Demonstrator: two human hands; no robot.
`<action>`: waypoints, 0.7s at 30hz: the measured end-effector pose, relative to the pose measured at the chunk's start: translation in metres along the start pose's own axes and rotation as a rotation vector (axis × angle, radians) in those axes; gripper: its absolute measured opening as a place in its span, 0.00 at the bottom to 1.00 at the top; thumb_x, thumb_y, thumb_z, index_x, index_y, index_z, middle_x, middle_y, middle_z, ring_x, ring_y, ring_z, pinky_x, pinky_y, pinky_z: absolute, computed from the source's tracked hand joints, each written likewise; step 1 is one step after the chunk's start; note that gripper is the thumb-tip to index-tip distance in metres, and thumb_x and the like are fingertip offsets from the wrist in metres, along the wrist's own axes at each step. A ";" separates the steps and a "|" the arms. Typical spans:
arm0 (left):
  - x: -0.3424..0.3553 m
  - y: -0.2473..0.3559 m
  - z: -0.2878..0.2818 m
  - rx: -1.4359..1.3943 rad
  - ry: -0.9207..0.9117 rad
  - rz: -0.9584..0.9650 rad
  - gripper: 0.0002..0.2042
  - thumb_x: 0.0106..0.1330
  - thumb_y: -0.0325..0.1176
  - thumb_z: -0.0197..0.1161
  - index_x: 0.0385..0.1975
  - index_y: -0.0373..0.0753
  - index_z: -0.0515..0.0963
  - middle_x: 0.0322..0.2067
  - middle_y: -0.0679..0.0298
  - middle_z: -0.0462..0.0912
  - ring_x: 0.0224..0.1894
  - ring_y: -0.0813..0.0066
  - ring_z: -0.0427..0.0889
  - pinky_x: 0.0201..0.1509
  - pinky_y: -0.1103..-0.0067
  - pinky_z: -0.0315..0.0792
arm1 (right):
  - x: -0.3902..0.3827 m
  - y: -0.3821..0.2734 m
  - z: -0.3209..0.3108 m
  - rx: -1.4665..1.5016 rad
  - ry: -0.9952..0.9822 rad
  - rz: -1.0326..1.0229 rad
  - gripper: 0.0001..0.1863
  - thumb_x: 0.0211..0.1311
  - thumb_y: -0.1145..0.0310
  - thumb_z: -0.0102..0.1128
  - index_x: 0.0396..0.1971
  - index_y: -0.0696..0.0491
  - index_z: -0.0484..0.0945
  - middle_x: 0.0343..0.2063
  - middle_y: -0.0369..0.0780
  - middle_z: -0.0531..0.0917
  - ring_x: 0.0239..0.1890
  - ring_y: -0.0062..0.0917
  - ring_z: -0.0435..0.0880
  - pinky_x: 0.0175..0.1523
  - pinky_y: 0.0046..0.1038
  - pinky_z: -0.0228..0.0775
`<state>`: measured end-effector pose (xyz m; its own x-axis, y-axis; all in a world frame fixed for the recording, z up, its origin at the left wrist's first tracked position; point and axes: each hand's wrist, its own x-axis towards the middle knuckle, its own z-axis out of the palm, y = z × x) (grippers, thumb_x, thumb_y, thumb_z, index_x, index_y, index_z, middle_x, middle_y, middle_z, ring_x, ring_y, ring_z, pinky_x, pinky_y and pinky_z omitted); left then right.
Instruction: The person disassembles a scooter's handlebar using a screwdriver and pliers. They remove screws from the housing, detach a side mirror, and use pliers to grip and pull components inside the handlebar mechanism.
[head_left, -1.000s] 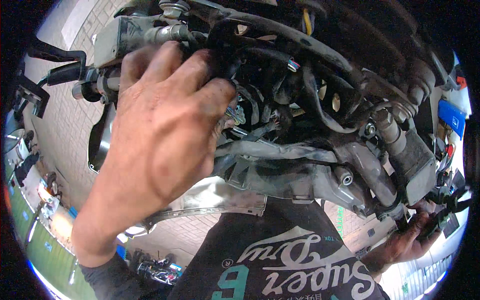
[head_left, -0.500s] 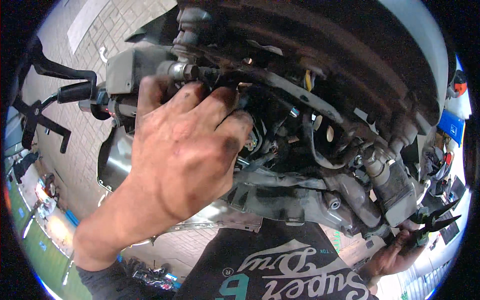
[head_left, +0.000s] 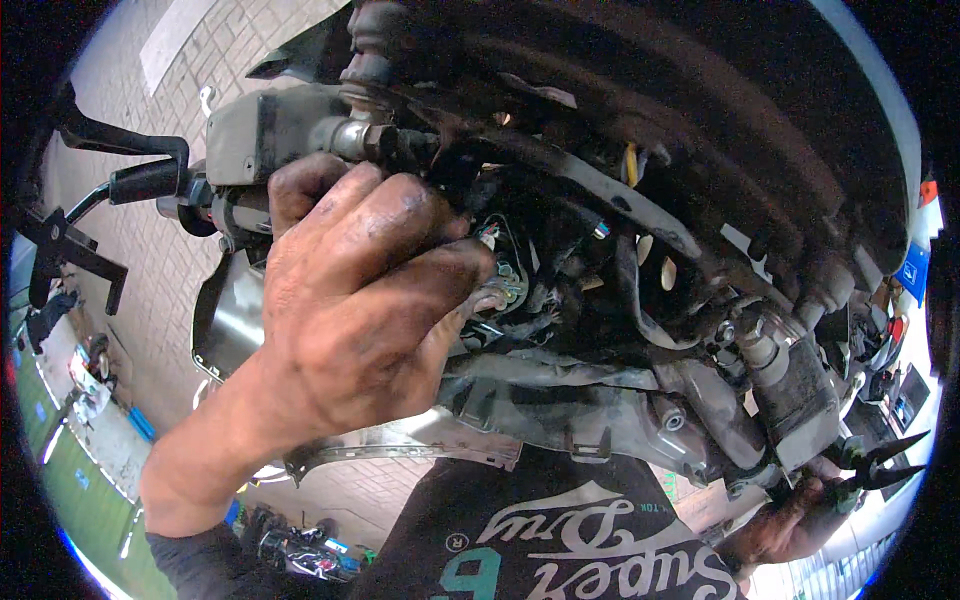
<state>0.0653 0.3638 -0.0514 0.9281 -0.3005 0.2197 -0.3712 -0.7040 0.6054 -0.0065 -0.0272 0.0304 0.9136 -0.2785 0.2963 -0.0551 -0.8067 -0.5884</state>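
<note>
My left hand (head_left: 360, 290) reaches into the opened front of a motorbike or scooter, its fingers curled and pressed together. The thumb tip meets the bent index finger beside a bunch of thin wires (head_left: 512, 285); whatever lies between them is hidden. Just above the knuckles is a metal bolt (head_left: 372, 142) on a dark bracket. At the lower right, my right hand (head_left: 790, 530) is closed around a pair of dark pointed pliers (head_left: 885, 465), whose jaws stand apart and point away to the right. The grip itself is partly hidden behind the frame.
A large dark curved fender (head_left: 680, 110) arches over the work area. A black cable (head_left: 640, 290) hangs at its middle, and grey plastic trim (head_left: 560, 410) crosses in front of me. Left stands a black lever and mirror arm (head_left: 140, 185). Another motorbike (head_left: 305, 545) is lower left.
My left hand has curled its fingers further and rolled, so the thumb tip shows against the index finger. My right hand, with the pliers, sits slightly lower and farther right.
</note>
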 end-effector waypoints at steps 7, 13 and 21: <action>0.005 0.001 -0.005 -0.005 -0.028 0.031 0.09 0.44 0.30 0.65 0.25 0.35 0.78 0.30 0.56 0.76 0.31 0.57 0.74 0.40 0.64 0.64 | 0.005 -0.001 0.002 -0.051 0.106 -0.010 0.18 0.61 0.73 0.53 0.49 0.65 0.67 0.42 0.47 0.75 0.45 0.29 0.72 0.52 0.29 0.63; 0.013 0.010 -0.012 0.134 -0.253 0.129 0.09 0.41 0.34 0.62 0.24 0.41 0.77 0.33 0.63 0.76 0.34 0.62 0.72 0.40 0.65 0.64 | 0.000 0.010 -0.012 -0.038 0.024 0.036 0.19 0.60 0.72 0.55 0.48 0.65 0.66 0.40 0.47 0.76 0.44 0.29 0.73 0.52 0.30 0.64; 0.031 0.027 -0.018 0.280 -0.583 0.066 0.11 0.45 0.35 0.56 0.30 0.42 0.74 0.31 0.62 0.77 0.37 0.64 0.74 0.41 0.66 0.67 | 0.000 -0.008 0.001 0.020 -0.034 0.166 0.15 0.61 0.74 0.53 0.46 0.64 0.67 0.40 0.45 0.76 0.44 0.29 0.72 0.53 0.31 0.62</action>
<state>0.0847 0.3471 -0.0148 0.7652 -0.5934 -0.2497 -0.4931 -0.7896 0.3653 -0.0052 -0.0206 0.0341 0.9055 -0.3894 0.1685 -0.1988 -0.7403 -0.6422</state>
